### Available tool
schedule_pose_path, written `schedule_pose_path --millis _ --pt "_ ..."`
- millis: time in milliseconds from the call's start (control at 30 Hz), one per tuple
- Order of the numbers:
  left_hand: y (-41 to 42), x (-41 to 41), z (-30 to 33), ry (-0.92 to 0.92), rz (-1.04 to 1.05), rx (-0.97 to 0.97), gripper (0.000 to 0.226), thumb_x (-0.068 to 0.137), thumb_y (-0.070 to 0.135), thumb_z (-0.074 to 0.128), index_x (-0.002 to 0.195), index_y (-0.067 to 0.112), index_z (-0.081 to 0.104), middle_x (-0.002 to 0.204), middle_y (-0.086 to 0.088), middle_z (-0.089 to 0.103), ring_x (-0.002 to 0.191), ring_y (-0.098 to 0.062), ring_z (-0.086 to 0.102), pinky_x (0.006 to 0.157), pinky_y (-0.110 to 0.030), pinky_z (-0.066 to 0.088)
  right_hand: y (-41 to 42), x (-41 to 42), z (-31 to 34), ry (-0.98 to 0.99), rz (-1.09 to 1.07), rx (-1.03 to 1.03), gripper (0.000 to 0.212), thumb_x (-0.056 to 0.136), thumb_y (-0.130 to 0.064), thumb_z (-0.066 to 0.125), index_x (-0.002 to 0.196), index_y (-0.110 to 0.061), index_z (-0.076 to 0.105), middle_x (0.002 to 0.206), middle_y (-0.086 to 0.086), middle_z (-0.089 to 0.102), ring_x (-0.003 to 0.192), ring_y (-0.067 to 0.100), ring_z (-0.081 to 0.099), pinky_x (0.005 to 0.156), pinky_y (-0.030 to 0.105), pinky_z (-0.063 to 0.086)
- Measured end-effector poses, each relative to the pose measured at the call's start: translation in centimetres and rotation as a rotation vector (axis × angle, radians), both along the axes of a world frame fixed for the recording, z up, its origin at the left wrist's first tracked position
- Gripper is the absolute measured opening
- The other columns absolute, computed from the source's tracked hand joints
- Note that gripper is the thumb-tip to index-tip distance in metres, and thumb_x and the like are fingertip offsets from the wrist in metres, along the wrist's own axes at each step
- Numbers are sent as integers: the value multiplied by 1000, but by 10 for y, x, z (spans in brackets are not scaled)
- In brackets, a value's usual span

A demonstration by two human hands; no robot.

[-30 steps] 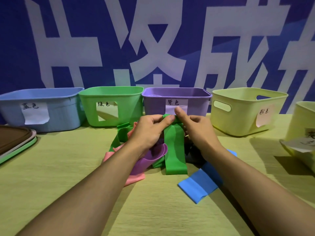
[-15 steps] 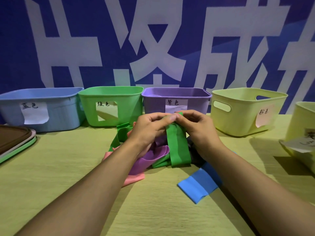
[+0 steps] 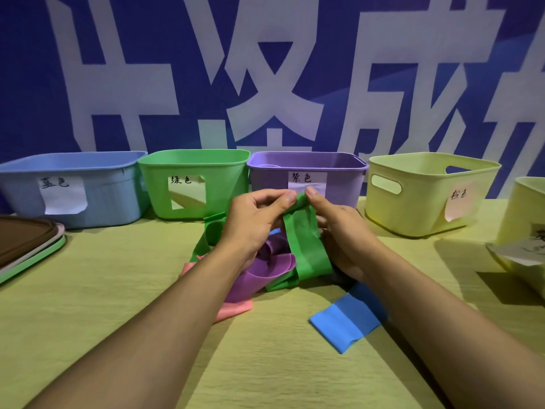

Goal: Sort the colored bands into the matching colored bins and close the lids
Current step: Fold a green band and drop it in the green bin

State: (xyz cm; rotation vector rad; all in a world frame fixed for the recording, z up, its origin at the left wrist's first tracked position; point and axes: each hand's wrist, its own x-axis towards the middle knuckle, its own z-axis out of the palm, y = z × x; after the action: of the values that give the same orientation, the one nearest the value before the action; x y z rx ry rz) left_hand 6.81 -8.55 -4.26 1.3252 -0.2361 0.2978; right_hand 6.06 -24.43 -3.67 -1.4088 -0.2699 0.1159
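A green band [image 3: 306,246] hangs in a loop above the pile of bands on the table. My left hand [image 3: 253,222] and my right hand [image 3: 339,231] both pinch its top edge, fingertips almost meeting, just in front of the purple bin [image 3: 339,184]. Under the hands lie a purple band [image 3: 259,276], a pink band [image 3: 233,309], another green band [image 3: 209,231] and a blue band [image 3: 345,323]. The green bin [image 3: 224,178] stands left of the purple one, the blue bin [image 3: 112,190] further left.
A pale yellow bin [image 3: 421,202] with a pink label stands at the right, and another yellow bin [image 3: 525,208] with a paper sheet sits at the far right edge. Stacked lids [image 3: 26,246] lie at the left edge. A blue banner wall rises behind the bins.
Both hands have lifted and gathered the green band higher, so its lower end has come up off the table. The other bands have stayed in place.
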Motion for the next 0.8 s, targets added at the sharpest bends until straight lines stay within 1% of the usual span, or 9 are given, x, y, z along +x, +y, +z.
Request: schedule_pose_path --millis 67,133,167,233,367,433,533,700,800 --pt "2 0 0 -20 32 44 11 88 6 76 96 13 80 98 -17 79 97 -30 75 93 -41 59 0 0 1 9 0 0 57 98 -49 60 113 5 71 92 17 78 83 27 76 69 35 60" --pt "2 0 0 -49 61 100 14 87 4 77 96 14 79 95 -11 80 91 -21 75 86 -33 60 -1 1 0 11 0 9 53 100 -46 58 107 6 69 63 1 72 55 11 68 50 21 50" --pt "2 -1 0 -63 70 124 15 87 3 77 96 14 79 94 -9 80 89 -17 75 86 -30 59 -1 1 0 9 -6 19 49 101 -44 57 103 3 68 52 -5 64 46 5 61 44 17 45" --pt "2 -1 -1 -90 81 169 17 85 0 78 96 13 79 97 -9 80 92 -18 75 91 -33 59 -1 3 -1 6 -7 45 43 101 -42 59 101 0 69 49 -7 61 41 4 57 41 16 42" --pt "1 -2 0 -108 80 219 23 83 -5 78 98 12 78 99 -7 80 97 -20 76 95 -32 59 0 0 0 -27 -41 21 45 95 -46 66 91 -2 71 61 3 71 55 14 69 53 23 53" --pt "1 -2 1 -118 57 235 27 81 -8 78 96 14 78 98 -1 80 94 -13 75 92 -27 59 1 -1 0 -32 -93 8 57 89 -52 71 100 4 74 88 23 77 83 34 76 74 39 61" --pt "0 -3 0 -117 21 241 33 79 -10 79 93 20 76 92 7 80 92 -7 75 88 -22 58 2 -1 0 -29 -139 13 66 85 -51 76 105 12 71 101 37 69 97 46 72 87 54 59" --pt "2 -2 -2 -120 -10 223 37 76 -12 79 98 17 76 98 0 80 97 -12 74 91 -27 58 -1 3 -4 -44 -104 39 37 90 -31 76 101 5 76 97 26 76 95 43 74 95 58 57" --pt "1 -4 1 -92 -43 188 37 80 -14 75 104 14 74 106 -5 79 103 -14 73 92 -27 57 -1 7 -6 -51 -87 72 33 90 -24 75 106 5 75 102 26 76 101 44 73 98 58 55"
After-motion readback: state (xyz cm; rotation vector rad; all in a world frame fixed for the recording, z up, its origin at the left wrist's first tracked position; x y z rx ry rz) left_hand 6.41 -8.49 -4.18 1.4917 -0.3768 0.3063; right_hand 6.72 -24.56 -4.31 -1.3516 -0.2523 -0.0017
